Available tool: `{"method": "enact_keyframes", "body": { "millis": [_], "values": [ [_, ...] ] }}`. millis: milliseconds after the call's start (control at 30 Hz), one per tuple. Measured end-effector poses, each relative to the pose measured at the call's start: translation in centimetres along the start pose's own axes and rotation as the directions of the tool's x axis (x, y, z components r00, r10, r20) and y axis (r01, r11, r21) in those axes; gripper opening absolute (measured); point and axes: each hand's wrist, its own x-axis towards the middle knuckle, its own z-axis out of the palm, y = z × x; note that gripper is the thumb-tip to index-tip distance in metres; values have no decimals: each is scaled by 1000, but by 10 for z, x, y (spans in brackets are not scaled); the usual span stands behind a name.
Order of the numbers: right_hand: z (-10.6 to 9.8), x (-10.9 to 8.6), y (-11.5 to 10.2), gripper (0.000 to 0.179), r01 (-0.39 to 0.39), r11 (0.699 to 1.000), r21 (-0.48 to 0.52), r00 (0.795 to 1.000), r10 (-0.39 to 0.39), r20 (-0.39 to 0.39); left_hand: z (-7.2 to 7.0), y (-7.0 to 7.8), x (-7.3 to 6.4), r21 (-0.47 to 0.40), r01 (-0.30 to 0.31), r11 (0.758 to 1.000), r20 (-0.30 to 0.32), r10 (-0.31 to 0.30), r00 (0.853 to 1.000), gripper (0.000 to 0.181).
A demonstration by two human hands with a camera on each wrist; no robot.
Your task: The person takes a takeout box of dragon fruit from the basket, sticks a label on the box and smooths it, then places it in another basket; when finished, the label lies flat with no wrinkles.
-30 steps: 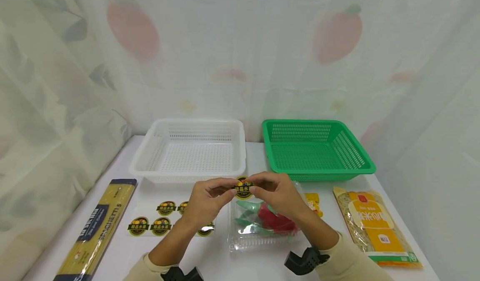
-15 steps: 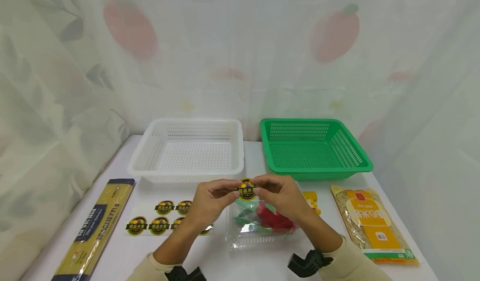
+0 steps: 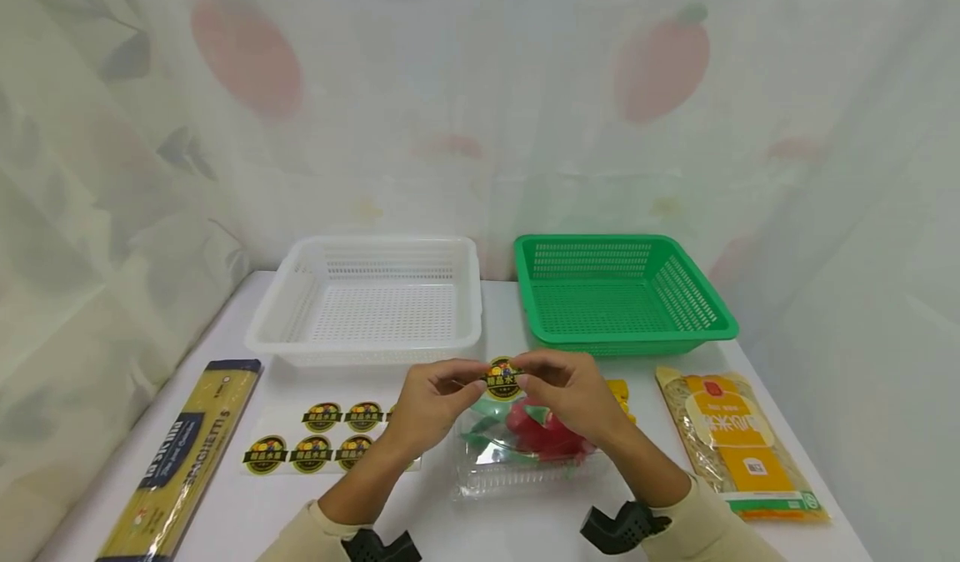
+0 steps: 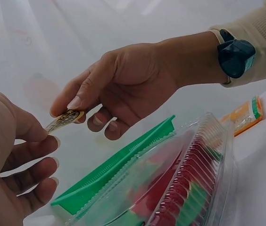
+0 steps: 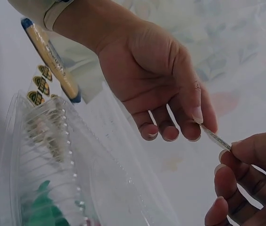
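Observation:
A round black and gold sticker (image 3: 502, 378) with a fruit picture is stretched between both hands, above a clear plastic clamshell box (image 3: 510, 483). My left hand (image 3: 429, 403) pinches its left edge between thumb and forefinger. On the opposite edge, my right hand (image 3: 573, 395) has the same thumb-and-finger pinch. Through the box's lid show red and green items (image 3: 542, 433), which look like dragon fruit. The left wrist view shows the sticker (image 4: 66, 119) held clear of the box (image 4: 208, 141). Seen from the right wrist, the sticker (image 5: 215, 139) appears nearly edge-on.
A sheet of matching stickers (image 3: 311, 454) lies on the left, beside a spaghetti pack (image 3: 183, 462). Behind stand a white basket (image 3: 375, 353) and a green basket (image 3: 630, 347). A noodle bag (image 3: 738, 445) lies at the right, and a small yellow packet (image 3: 621, 395) is partly hidden.
Both hands, with the sticker between them, have shifted slightly right over the box. The whole head view has drifted a little. Both pinches on the sticker are unchanged.

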Motion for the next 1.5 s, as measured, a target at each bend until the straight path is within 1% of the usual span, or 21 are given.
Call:
{"method": "enact_keyframes", "body": {
  "millis": [67,167,367,567,733,833,900,1000,1167,1267,1333,1400,1500],
  "values": [
    [-1,-1,2,21,0,1000,-15,1000,0,-7,3,-1,0,33,-12,999,-4,12,1000,18],
    [-3,-4,7,21,0,998,-68,1000,-1,-17,8,-7,1,90,-31,995,-11,33,999,18],
    [-6,-8,16,21,0,992,-125,1000,-3,-21,15,-20,0,133,-67,989,-15,70,997,19],
    [-8,-10,20,21,-23,988,-155,999,17,-39,20,-27,-1,157,-41,987,-21,45,999,17],
    [-9,-14,26,20,-37,978,-207,999,28,-46,23,-31,-4,176,-37,984,-27,42,999,17],
    [-10,-15,29,20,-40,972,-232,998,28,-52,25,-34,-4,202,-47,978,-28,53,998,17],
    [-10,-16,31,20,-47,969,-241,998,34,-58,27,-35,-4,222,-66,973,-32,75,997,19],
    [-9,-16,28,20,-64,965,-255,997,48,-66,29,-38,-4,269,-108,957,-36,122,992,21],
    [-4,-18,7,17,-57,952,-300,997,38,-70,31,-40,-3,320,-152,935,-31,171,985,22],
    [-3,-18,-1,17,-31,940,-341,998,9,-67,33,-41,-3,354,-166,920,-23,186,982,22],
    [-3,-19,0,17,-20,932,-363,998,-4,-65,34,-41,-3,378,-168,910,-16,187,982,22],
    [-4,-19,9,17,-14,926,-378,998,-12,-67,36,-42,-3,400,-164,902,-11,184,983,21],
    [-7,-19,23,18,-23,914,-404,997,-9,-76,37,-42,-4,409,-151,900,-10,170,985,21]
  ]
}}
